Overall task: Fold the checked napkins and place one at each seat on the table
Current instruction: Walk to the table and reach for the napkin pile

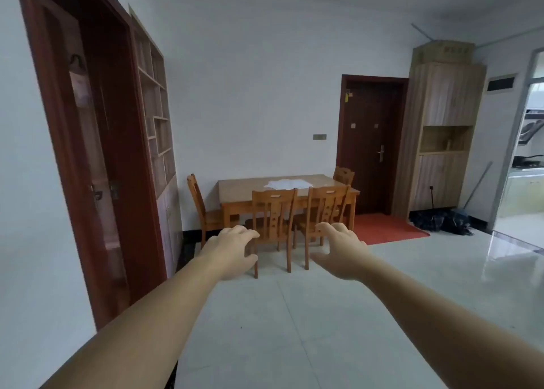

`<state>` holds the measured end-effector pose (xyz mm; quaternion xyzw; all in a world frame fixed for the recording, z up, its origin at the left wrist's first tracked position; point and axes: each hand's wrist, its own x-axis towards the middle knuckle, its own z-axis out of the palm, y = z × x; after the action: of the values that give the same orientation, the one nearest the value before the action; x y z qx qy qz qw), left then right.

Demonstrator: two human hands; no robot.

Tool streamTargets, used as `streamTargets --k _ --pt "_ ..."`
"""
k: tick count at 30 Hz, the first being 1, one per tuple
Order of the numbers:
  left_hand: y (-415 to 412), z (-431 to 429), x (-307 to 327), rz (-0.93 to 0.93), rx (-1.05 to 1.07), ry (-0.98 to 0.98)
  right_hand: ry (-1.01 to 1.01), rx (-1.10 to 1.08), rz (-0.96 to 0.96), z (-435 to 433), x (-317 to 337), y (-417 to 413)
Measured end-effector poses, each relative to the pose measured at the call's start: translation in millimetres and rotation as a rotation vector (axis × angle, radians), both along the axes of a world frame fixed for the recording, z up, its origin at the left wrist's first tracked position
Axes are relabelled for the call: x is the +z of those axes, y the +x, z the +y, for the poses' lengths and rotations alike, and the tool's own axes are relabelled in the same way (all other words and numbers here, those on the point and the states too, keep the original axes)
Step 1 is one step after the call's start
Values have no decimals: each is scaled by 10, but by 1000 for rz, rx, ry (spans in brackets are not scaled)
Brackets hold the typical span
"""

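Note:
A wooden dining table (235,191) stands against the far wall, several steps away across the tiled floor. A pale heap of napkins (287,183) lies near the middle of its top; their pattern is too small to make out. Both my arms reach forward at chest height. My left hand (232,250) and my right hand (343,251) hold nothing, fingers curled and apart, far short of the table.
Two wooden chairs (273,212) are pushed in at the table's near side, one chair (197,200) stands at its left end, another chair (343,176) at the far right. A dark door (371,147), red mat (385,226), tall cabinet (441,141) and dark bundle (441,221) lie to the right.

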<state>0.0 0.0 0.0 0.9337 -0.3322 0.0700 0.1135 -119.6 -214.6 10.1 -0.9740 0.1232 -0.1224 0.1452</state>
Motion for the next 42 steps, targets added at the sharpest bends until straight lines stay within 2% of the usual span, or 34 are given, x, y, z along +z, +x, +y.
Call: streamTargets --k 6,13,26,35,42 --pt "657 -546 -224 41 -3 10 10 -30 -24 -443 -210 578" --pt "1949 -1332 -523 85 2 -52 8 -100 7 -1221 -411 1799" --pt "3806 -2460 -500 94 -33 -34 -46 -137 46 -2343 -369 3658" --pt "5111 -3752 -695 125 11 -2 33 -100 22 -3754 -738 5196" --pt "6164 -4891 -502 76 22 32 82 -142 56 -4995 -620 6263"
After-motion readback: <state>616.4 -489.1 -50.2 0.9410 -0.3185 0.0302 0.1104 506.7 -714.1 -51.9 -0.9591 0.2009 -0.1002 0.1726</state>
